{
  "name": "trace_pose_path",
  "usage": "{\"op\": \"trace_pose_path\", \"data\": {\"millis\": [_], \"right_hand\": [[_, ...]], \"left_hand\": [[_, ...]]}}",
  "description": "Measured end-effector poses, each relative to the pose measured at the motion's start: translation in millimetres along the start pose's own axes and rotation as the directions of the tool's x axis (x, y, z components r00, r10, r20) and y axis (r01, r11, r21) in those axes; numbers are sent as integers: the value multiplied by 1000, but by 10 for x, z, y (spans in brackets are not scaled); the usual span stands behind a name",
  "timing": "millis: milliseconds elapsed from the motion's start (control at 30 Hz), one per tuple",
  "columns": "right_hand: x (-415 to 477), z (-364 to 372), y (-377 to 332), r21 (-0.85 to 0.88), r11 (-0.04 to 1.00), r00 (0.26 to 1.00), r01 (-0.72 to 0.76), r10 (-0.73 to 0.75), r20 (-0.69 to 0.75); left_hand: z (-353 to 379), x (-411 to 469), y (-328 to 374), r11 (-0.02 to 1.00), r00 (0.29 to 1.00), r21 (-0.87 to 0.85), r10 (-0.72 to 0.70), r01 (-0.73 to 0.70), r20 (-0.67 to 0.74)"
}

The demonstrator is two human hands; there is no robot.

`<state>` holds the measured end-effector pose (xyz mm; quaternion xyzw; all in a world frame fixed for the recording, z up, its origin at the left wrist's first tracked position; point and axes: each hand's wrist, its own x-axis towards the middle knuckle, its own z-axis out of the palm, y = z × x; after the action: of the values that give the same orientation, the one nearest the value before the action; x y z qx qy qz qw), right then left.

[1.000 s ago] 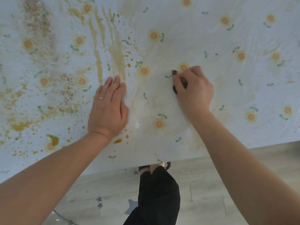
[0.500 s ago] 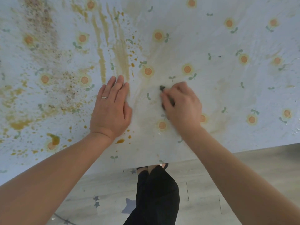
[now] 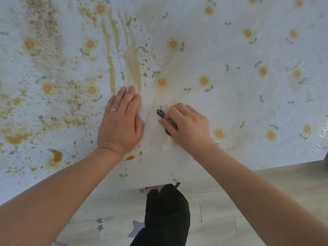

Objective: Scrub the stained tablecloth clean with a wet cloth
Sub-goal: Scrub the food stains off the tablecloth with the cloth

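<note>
Small dark cloth, wadded, pressed flat on tablecloth near its front edge, centre of view. Mostly hidden under right hand; only a dark tip and strip visible past the thumb. Right fingers curled and clamped on the cloth, knuckles up. Wet sheen on the fabric just below that hand.

Left hand just beside, to the left, palm down on the tablecloth, fingers straight and together, holding nothing. Silver ring on one finger. Narrow gap between the two hands, not touching.

Tablecloth spread flat, filling upper two thirds of view; pale, printed with small orange-centred flowers and green sprigs. Right half mostly clean, with faint tan smears. Left half heavily soiled: mustard-yellow streaks running up from the left fingertips, brown speckle patch further left, orange-brown blob near the left forearm, scattered orange droplets between.

Below the cloth's front edge: pale wood-look floor, black trouser leg at centre bottom, grey star shapes on the floor left of it. Both bare forearms in from the bottom corners.
</note>
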<state>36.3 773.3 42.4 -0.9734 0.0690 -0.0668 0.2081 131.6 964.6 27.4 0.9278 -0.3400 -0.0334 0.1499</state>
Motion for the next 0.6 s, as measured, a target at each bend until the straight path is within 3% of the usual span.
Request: {"op": "trace_pose_path", "data": {"millis": [33, 100, 200, 233, 267, 300, 367, 467, 533, 600], "right_hand": [[81, -38, 133, -25, 1000, 999, -15, 14, -31], [336, -161, 430, -87, 962, 955, -258, 240, -174], [724, -343, 930, -25, 723, 676, -691, 633, -377], [839, -348, 995, 14, 674, 611, -739, 678, -409], [926, -322, 974, 24, 668, 599, -744, 683, -418], [995, -272, 872, 8, 695, 631, -719, 658, -410], [997, -103, 500, -36, 815, 778, -578, 538, -324], [694, 145, -91, -30, 981, 973, -192, 187, -135], [512, 177, -122, -27, 1000, 993, 1, -4, -121], [586, 53, 102, -49, 998, 994, 35, -40, -106]], "left_hand": [[-2, 4, 2, 1000, 1000, 4, 2, -2, -1], [-2, 9, 4, 1000, 1000, 10, 2, -3, 7], [-2, 2, 6, 1000, 1000, 16, -1, 1, 10], [-3, 3, 7, 1000, 1000, 19, -5, 5, 8], [-1, -5, 12, 1000, 1000, 20, -8, 8, 7], [-2, 3, 12, 1000, 1000, 23, -7, 7, 3], [5, 6, 10, 1000, 1000, 26, -1, 2, -8], [18, 3, 6, 1000, 1000, 20, 7, -7, -26], [18, 8, 6, 1000, 1000, 14, 9, -8, -28], [14, 7, 5, 1000, 999, 20, 14, -13, -31]]}}
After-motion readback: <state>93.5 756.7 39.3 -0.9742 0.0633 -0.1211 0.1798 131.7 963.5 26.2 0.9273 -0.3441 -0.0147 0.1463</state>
